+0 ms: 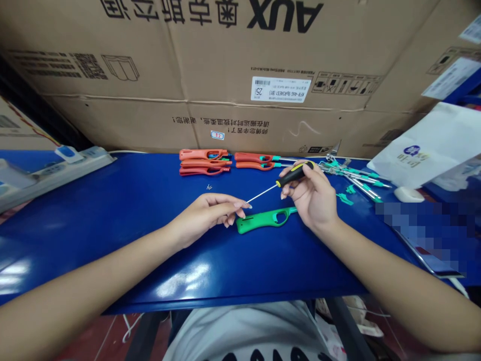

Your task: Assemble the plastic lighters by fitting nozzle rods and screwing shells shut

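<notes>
My right hand (315,195) is closed round the black and yellow handle of a screwdriver (295,174). The shaft slants down to the left, and its tip reaches the fingers of my left hand (214,213). Thumb and fingertips of that hand are pinched together at the tip; whatever small thing may be between them is too small to make out. Just below the hands, a green lighter (259,220) with a long nozzle lies on the blue table (150,235), its right end hidden behind my right hand. Several tiny screws (209,187) lie beyond my left hand.
Red and orange lighter casings (203,163) are stacked at the back, beside two red lighters with metal nozzles (253,161). Metal rods with teal parts (356,180) lie at right, near a white paper bag (432,145). A power strip (56,175) runs along the left; a large cardboard box (218,80) stands behind.
</notes>
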Tool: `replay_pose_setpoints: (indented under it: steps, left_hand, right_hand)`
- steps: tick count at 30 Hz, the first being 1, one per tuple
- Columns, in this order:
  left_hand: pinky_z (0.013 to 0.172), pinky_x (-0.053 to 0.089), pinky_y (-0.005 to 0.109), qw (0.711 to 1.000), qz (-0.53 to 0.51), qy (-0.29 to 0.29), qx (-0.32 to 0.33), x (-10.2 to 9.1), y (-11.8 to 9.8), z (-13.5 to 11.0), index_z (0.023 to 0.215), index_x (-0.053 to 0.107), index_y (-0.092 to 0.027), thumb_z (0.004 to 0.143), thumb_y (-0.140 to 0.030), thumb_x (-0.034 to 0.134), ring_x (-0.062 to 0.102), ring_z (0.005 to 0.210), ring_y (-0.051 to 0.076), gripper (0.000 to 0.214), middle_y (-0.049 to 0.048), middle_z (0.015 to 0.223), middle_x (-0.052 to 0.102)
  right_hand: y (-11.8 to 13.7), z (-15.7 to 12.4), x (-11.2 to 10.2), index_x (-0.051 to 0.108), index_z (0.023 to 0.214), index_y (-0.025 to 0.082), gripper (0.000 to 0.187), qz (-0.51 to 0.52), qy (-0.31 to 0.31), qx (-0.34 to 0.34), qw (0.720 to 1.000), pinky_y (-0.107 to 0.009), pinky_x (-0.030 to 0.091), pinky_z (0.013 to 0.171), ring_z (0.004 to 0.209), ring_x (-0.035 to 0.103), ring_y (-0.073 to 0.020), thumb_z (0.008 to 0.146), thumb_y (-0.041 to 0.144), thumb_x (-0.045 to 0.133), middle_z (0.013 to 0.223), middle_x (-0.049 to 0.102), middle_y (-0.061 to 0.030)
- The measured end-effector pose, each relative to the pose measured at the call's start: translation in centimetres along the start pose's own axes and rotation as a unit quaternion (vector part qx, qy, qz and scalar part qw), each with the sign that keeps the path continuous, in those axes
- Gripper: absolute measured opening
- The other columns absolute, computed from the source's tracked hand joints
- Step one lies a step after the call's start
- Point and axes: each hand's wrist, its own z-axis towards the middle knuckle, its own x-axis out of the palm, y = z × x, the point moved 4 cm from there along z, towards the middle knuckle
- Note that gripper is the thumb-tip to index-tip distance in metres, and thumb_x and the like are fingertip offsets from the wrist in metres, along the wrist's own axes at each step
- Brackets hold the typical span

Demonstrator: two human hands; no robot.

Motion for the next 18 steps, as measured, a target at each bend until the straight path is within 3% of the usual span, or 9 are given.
replay_pose_setpoints:
  steps: [7,11,15,18]
  left_hand:
    - [0.056,0.043,0.02,0.997,0.069,-0.008,0.023,-0.1,0.1,0.2,0.092,0.083,-0.019,0.075,-0.039,0.086,0.054,0.058,0.008,0.027,0.0039,0.079,0.076]
    - [0.061,0.048,0.022,0.98,0.176,-0.025,0.094,-0.2,-0.2,0.0,0.088,0.08,-0.016,0.082,-0.039,0.079,0.061,0.064,0.012,0.024,0.004,0.079,0.076]
    - [0.066,0.049,0.023,0.899,0.369,-0.018,0.236,0.2,-1.1,-0.9,0.087,0.077,-0.017,0.091,-0.031,0.071,0.064,0.072,0.013,0.016,0.003,0.08,0.073]
    - [0.069,0.048,0.023,0.845,0.448,0.001,0.292,0.4,-1.3,-1.3,0.089,0.075,-0.018,0.093,-0.025,0.069,0.065,0.076,0.013,0.011,0.002,0.082,0.072]
  right_hand:
    - [-0.2,-0.4,0.4,0.053,0.094,0.024,0.02,-0.008,0.009,0.007,1.0,-0.027,0.054,0.047,0.052,0.063,-0.0137,0.085,0.037,0.065,0.081,0.075,-0.0004]
    - [0.1,-0.3,0.5,0.054,0.094,0.024,0.023,-0.012,0.003,-0.004,1.0,-0.026,0.054,0.046,0.051,0.063,-0.0133,0.084,0.038,0.068,0.081,0.075,-0.0001]
    - [0.9,-0.4,0.7,0.054,0.094,0.025,0.03,-0.037,-0.009,-0.035,0.999,-0.023,0.051,0.041,0.047,0.06,-0.0111,0.085,0.045,0.074,0.078,0.073,0.0025]
    - [1.3,-0.8,1.3,0.055,0.095,0.026,0.033,-0.067,0.004,-0.046,0.997,-0.023,0.049,0.038,0.044,0.057,-0.0096,0.085,0.05,0.076,0.077,0.071,0.0042]
